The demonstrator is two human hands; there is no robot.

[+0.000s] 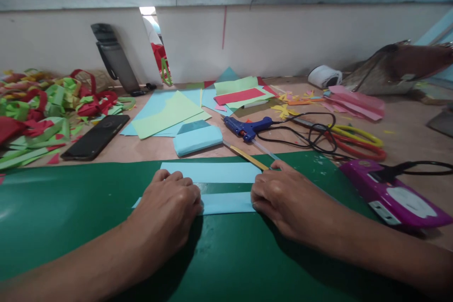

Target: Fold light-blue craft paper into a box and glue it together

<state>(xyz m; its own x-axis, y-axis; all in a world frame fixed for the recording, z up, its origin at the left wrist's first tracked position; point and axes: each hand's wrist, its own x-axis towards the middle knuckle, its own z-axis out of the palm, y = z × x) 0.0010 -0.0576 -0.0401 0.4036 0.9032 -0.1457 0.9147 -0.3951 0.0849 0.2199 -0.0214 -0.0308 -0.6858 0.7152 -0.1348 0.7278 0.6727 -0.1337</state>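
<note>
A light blue paper strip (pixel 228 203) lies across the green mat (pixel 219 250) in front of me. My left hand (pixel 173 203) presses on its left part with curled fingers, and a small end of the strip shows past the wrist side. At the right end, my right hand (pixel 278 193) has its fingers closed on the strip, fingertips partly hidden. Just beyond lies a second, flat light blue strip (pixel 212 172), its right end close to my right hand. A yellow pencil (pixel 247 155) points toward that hand, beside a clear glue stick (pixel 266 149).
Behind the mat are a folded blue paper piece (pixel 198 140), a blue glue gun (pixel 247 128) with its black cord, and coloured sheets (pixel 170 115). Scissors (pixel 357 139) and a purple power box (pixel 392 193) sit right. A phone (pixel 97 137), bottle (pixel 115 59) and paper scraps (pixel 46 113) are left.
</note>
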